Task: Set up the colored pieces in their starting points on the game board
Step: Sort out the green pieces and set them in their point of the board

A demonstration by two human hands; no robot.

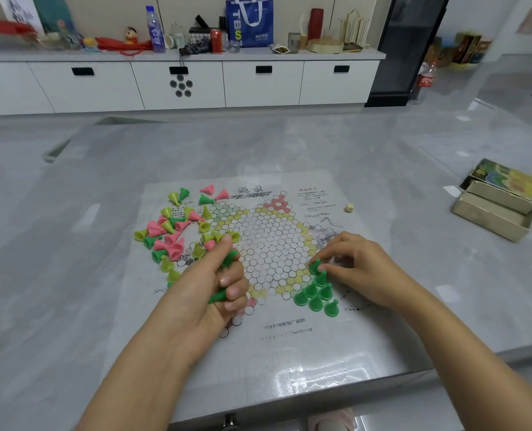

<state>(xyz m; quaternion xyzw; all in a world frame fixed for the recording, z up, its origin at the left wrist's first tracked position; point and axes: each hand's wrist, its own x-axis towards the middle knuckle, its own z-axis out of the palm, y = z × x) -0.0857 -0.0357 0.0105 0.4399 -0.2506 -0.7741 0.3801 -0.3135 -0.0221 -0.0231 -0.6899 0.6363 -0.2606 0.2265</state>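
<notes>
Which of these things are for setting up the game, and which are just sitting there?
For the game:
game board
green pieces standing on the board
green pieces held in the left hand
right hand pinching a green piece
mixed pile of loose pieces

Just sitting there:
open cardboard box
small die
cola bottle

Clutter around grey table, cabinet behind

Open cardboard box (494, 213) with printed lid (503, 177) at table's right edge, small die (348, 208) just off the sheet; white cabinet (180, 82) holds blue tote bag (249, 21), water bottle (155, 29), red can (216, 41), doll figure (131, 35); cola bottle (425, 78) on floor right
</notes>
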